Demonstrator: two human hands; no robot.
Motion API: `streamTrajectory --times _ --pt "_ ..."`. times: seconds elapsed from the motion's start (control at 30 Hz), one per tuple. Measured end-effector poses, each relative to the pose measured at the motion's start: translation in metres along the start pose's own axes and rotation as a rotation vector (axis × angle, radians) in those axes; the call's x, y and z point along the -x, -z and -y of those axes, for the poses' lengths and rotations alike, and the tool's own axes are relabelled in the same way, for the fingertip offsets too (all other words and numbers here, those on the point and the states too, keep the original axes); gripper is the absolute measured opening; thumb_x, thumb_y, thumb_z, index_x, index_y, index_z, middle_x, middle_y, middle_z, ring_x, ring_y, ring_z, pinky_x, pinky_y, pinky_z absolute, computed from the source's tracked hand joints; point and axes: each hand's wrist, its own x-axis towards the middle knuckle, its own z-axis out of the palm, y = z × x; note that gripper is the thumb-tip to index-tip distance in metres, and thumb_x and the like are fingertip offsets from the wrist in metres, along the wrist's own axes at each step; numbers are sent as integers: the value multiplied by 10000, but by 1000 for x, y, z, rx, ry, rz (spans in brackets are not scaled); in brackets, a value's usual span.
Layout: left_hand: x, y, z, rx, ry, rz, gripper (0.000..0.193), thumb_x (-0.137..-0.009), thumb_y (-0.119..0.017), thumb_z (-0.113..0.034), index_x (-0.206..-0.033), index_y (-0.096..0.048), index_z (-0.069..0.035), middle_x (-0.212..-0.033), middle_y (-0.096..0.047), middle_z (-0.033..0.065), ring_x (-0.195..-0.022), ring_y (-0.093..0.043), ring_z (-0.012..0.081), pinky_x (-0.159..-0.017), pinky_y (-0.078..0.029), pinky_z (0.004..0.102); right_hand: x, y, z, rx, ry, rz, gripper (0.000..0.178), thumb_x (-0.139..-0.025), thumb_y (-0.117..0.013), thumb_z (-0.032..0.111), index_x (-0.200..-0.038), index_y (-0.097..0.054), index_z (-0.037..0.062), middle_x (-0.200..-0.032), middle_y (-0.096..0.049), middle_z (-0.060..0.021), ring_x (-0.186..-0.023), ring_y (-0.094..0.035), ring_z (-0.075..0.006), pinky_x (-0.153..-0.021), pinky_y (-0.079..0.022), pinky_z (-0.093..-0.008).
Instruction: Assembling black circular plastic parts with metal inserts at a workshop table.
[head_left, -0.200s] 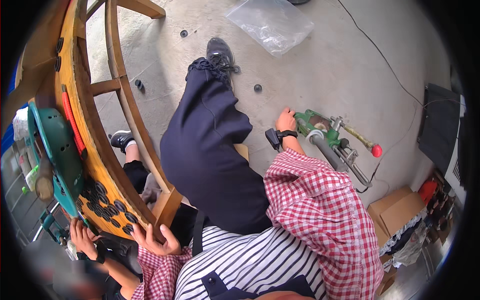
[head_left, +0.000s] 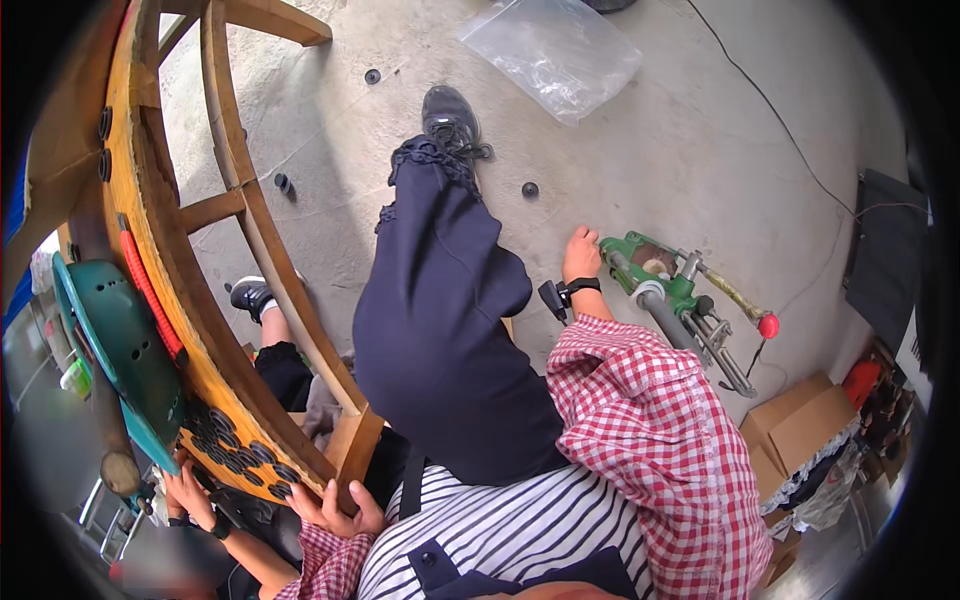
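My left hand point(head_left: 345, 508) lies at the near corner of a wooden bench point(head_left: 235, 335), fingers apart at its edge. Several black round rubber-looking discs point(head_left: 228, 440) lie on the bench top just beyond those fingertips. Out to the right, my right hand point(head_left: 582, 257) is beside a green metal hand-press-like tool point(head_left: 650, 262) on the floor. Its fingers are curled, and what they hold, if anything, is hidden. The tool has a grey tube point(head_left: 665, 315) and a lever with a red knob point(head_left: 768, 326).
A co-worker's hand point(head_left: 188, 495) is at the bench's near end. On the bench are a teal metal machine point(head_left: 125, 330) and a red coiled cord point(head_left: 150, 290). The floor holds a clear plastic bag point(head_left: 555, 55), black discs point(head_left: 530, 189), a thin cable point(head_left: 750, 110) and a cardboard box point(head_left: 795, 425).
The whole view has shifted slightly, with bench and floor things lower and a little rightward. My right hand now looks slightly more apart from the green tool. My left hand stays at the bench corner.
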Motion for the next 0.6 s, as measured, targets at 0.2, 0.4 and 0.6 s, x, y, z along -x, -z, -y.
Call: streamTrajectory --times 0.2,0.4,0.6 --pt "9 20 4 -45 15 -23 350 -824 -638 -153 -1145 -518 -80 -1422 -346 292 -1354 -287 457 -1120 -173 588 8 26 24 -216 7 148 308 -822 -601 211 -1040 -491 23 -1007 -564 -209 -884 -638 -380 -750 -533 -455" --pt "-50 2 6 17 -144 -133 339 -781 -637 -101 -1102 -543 -47 -1335 -430 305 -1295 -380 445 -1107 -204 595 23 24 81 -692 10 241 481 -767 -648 314 -1102 -518 -7 -1002 -604 -230 -925 -617 -374 -819 -491 -446" --pt "-124 -48 9 131 -213 -189 253 -766 -687 -76 -1009 -618 -95 -1208 -578 172 -1155 -535 352 -1035 -339 524 34 39 105 -927 82 262 435 -835 -618 360 -1051 -593 -17 -923 -660 -156 -853 -642 -282 -774 -500 -365"
